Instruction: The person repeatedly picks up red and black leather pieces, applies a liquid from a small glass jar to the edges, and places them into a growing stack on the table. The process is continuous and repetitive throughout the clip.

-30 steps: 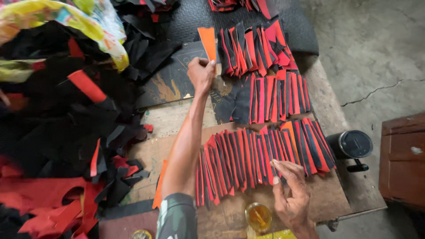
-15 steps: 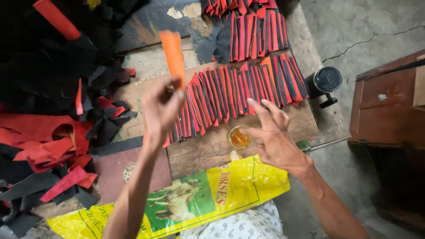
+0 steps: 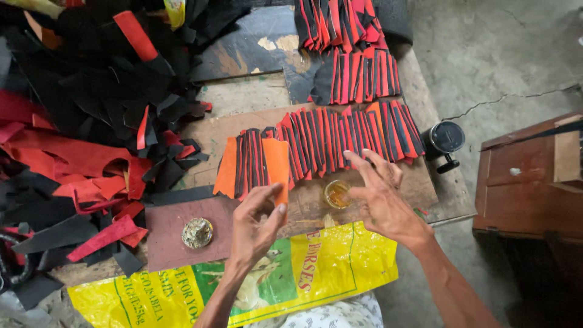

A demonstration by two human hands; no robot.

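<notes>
Your left hand [image 3: 255, 225] pinches an orange strip [image 3: 276, 167]; your right hand [image 3: 379, 200], fingers spread wide, hovers beside the small glass cup [image 3: 337, 194] and could tip it.

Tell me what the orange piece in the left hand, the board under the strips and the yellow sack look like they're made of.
Orange piece: probably leather or a similar sheet material, matte, flat with cut edges; the left hand holds its lower edge.
Board: seemingly wood or plywood, bare, brown and worn.
Yellow sack: likely woven plastic, glossy, printed and creased.
</notes>
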